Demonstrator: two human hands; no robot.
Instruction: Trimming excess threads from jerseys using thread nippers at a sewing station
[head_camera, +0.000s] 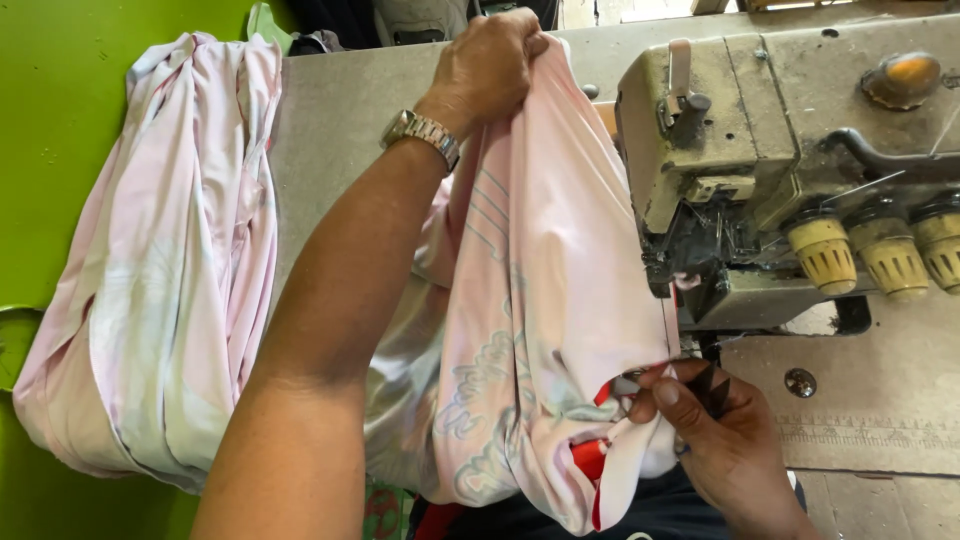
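Left hand (490, 65): clenched on bunched top of soft pink garment (545, 300).
Right hand (715, 430): pinching garment's lower edge.
Sewing machine (790, 160): boxy, grimy metal, just beyond right hand.
Fabric pile (160, 270): limp, left of forearm.

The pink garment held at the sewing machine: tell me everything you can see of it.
The pink garment is thin, soft-looking fabric, pale pink with a faint light-blue print and red bits near its lower edge. It hangs bunched and stretched between both hands: the left hand grips its top, the right hand pinches its lower edge beside the sewing machine.
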